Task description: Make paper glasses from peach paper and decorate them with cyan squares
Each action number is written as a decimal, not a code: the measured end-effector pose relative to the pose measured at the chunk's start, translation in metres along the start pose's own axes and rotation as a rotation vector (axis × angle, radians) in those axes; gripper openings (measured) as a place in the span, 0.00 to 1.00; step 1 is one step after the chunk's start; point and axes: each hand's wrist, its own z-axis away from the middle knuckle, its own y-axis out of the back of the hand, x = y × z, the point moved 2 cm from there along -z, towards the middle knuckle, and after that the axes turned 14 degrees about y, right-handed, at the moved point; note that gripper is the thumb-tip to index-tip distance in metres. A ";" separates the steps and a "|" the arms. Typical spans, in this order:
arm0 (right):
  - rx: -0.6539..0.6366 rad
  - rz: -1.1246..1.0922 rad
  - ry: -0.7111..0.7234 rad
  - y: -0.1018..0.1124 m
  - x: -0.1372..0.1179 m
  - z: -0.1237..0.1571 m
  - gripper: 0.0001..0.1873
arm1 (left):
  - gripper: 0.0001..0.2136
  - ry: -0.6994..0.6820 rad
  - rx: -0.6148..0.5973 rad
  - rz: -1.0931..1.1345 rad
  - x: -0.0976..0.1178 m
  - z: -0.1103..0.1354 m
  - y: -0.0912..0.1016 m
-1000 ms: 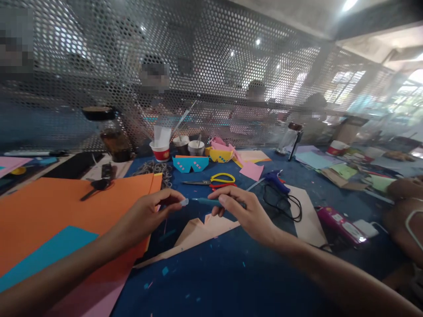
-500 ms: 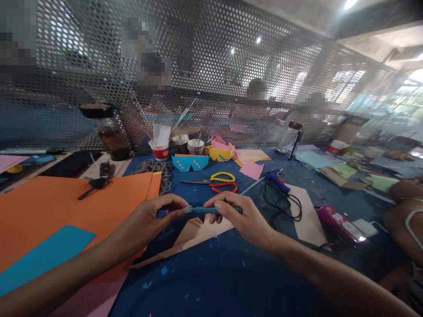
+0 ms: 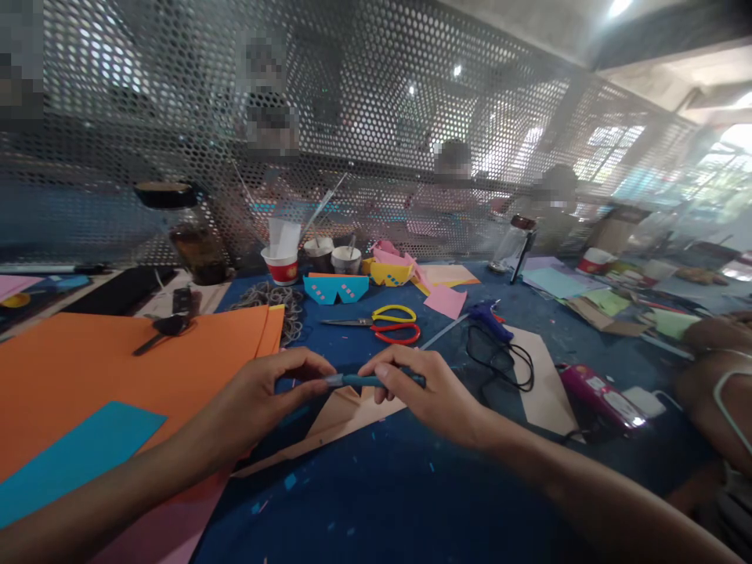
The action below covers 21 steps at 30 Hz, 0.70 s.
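Note:
A slim teal pen (image 3: 358, 381) lies level between my two hands above the blue table (image 3: 381, 501). My right hand (image 3: 428, 392) is wrapped round the pen's barrel. My left hand (image 3: 264, 395) pinches the pale cap at the pen's left end, and the cap sits against the barrel. Under my hands lies a tan cardboard cut-out (image 3: 338, 419). Orange paper sheets (image 3: 117, 360) spread out to the left, under my left forearm.
Yellow and red scissors (image 3: 381, 321), a blue glue gun (image 3: 487, 317) with black cord, a purple device (image 3: 599, 395), teal paper glasses (image 3: 336, 288), cups (image 3: 283, 266) and a jar (image 3: 197, 235) lie beyond. A perforated metal screen (image 3: 364, 133) backs the table. Another person's arm (image 3: 714, 376) rests at the right.
The cap in my left hand was apart from the pen a second ago. Both hands came together and the cap now sits on the pen's tip.

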 end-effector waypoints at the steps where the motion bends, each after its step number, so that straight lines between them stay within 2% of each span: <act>1: -0.004 -0.028 -0.003 -0.001 -0.001 -0.001 0.14 | 0.11 0.004 -0.004 0.008 0.001 0.001 0.000; 8: 0.069 -0.239 -0.033 -0.009 0.006 -0.002 0.15 | 0.10 0.056 -0.008 0.096 0.001 0.006 -0.002; 16: 0.092 -0.320 -0.075 -0.016 0.023 -0.005 0.17 | 0.12 0.095 0.035 0.111 -0.003 0.000 -0.004; 19: 0.082 -0.363 -0.154 -0.014 0.028 -0.008 0.20 | 0.14 0.114 0.026 0.082 -0.006 -0.007 -0.003; 21: 0.109 -0.311 -0.171 -0.009 0.029 -0.009 0.23 | 0.17 0.137 0.044 0.061 -0.009 -0.014 0.002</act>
